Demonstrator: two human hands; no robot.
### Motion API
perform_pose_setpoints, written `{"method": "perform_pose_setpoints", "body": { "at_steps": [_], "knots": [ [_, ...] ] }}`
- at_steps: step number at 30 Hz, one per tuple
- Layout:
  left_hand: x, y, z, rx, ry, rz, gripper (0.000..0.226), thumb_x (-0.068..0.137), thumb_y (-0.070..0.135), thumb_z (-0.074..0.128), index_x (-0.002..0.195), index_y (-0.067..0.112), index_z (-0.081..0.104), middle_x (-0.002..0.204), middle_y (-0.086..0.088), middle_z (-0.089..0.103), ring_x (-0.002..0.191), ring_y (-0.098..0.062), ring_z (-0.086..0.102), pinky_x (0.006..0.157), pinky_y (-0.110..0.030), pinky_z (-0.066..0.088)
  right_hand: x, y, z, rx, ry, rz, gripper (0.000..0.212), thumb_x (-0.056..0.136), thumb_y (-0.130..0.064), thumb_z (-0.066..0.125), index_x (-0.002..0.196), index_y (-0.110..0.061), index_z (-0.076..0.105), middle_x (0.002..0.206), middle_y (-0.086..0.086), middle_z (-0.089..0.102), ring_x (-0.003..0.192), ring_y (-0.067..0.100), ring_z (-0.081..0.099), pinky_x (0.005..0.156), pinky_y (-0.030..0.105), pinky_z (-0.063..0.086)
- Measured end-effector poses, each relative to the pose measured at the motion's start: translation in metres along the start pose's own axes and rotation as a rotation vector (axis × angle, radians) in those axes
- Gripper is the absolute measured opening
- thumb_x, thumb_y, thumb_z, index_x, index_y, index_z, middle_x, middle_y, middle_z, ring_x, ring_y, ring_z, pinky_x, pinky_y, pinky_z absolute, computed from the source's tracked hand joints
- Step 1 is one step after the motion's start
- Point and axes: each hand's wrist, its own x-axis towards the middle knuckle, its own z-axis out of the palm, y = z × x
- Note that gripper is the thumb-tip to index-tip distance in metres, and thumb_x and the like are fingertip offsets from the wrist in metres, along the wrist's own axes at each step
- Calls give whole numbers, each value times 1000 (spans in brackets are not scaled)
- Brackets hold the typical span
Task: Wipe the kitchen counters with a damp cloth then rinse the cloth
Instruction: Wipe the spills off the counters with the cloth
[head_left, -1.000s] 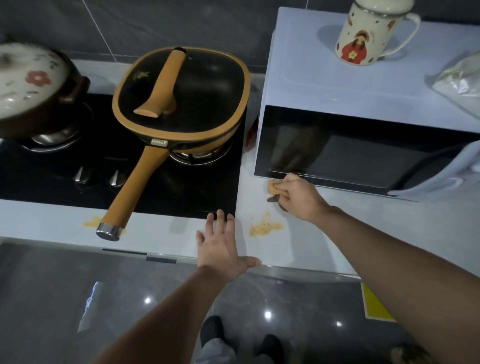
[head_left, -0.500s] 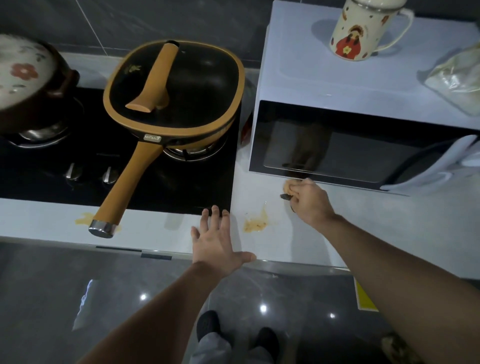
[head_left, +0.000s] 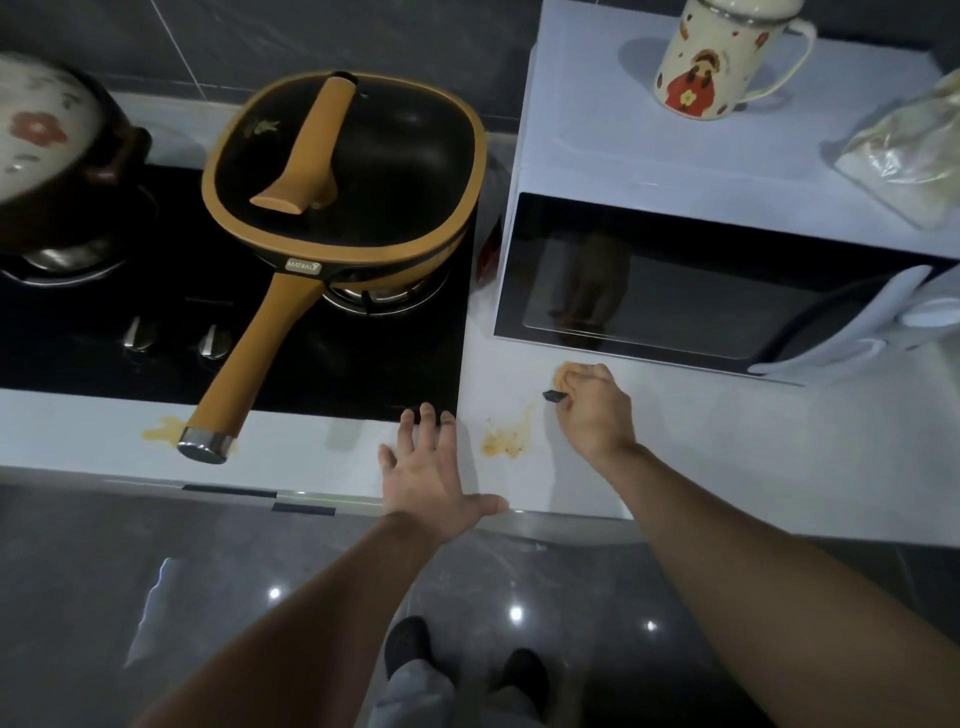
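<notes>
Left hand (head_left: 431, 473): lies flat on the white kitchen counter (head_left: 727, 441) near its front edge. All 5 digits are straight and spread wide. The thumb points right along the edge, and the fingertips reach the front border of the black glass gas hob (head_left: 104, 364). It holds nothing.

Right hand (head_left: 595, 415): fingers are curled tight into a fist around a small bunched tan-orange cloth (head_left: 567, 375). The hand presses the cloth onto the counter just in front of the white microwave oven with a black door (head_left: 649, 291). Only a small part of the cloth shows past the knuckles. A small dark piece sticks out at the left of the fist; what it is cannot be told.

Stains: 1 orange smear (head_left: 505, 440) lies on the counter between the 2 hands, just beside the right hand. A 2nd orange smear (head_left: 158, 430) lies beneath the metal end of the handle of the orange-rimmed black lidded pan (head_left: 343, 171).

Other items: a brown clay pot with a floral lid (head_left: 47, 135) stands on the hob's left burner. A cream printed mug (head_left: 711, 57) and a clear plastic bag (head_left: 904, 156) rest on top of the microwave.
</notes>
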Motion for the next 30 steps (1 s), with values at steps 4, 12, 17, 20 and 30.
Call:
{"method": "perform_pose_setpoints", "body": {
  "at_steps": [4, 12, 17, 20, 30],
  "knots": [
    [0, 0, -1, 17, -4, 3, 127, 67, 85, 57, 156, 18, -4, 164, -7, -8, 150, -31, -11, 120, -57, 13, -34, -29, 27, 102, -157, -94, 35, 82, -3, 51, 105, -18, 72, 123, -9, 53, 105, 7, 60, 98, 6, 35],
    [-5, -31, -16, 81, -14, 74, 124, 72, 74, 66, 156, 20, -6, 164, -8, -15, 151, -29, -12, 123, -50, 6, -10, -12, -10, -33, -7, 0, 31, 78, 1, 47, 83, -26, 59, 104, -1, 58, 96, 14, 55, 92, 28, 48],
    [-10, -43, -11, 223, -93, 65, 132, 70, 76, 65, 154, 15, -16, 162, -11, -22, 149, -33, -19, 122, -54, -2, -41, -36, 17, 87, -80, -51, 38, 82, 8, 46, 102, -14, 71, 117, -9, 53, 94, -3, 51, 84, -9, 26],
    [-8, -36, -13, 178, -60, 50, 130, 69, 75, 67, 155, 14, -11, 164, -11, -16, 150, -33, -15, 122, -53, 0, -51, -45, 25, 111, -179, -83, 31, 82, 3, 47, 95, -10, 71, 111, -13, 50, 96, 0, 51, 91, 1, 32],
    [-15, -6, -27, -416, 187, 97, 57, 83, 50, 66, 131, 23, 54, 127, 2, 56, 120, -18, 50, 101, -32, 43, -54, -24, -25, 770, -40, 438, 46, 79, -44, 78, 71, 0, 66, 56, 5, 57, 50, 15, 50, 51, 27, 45]
  ]
}}
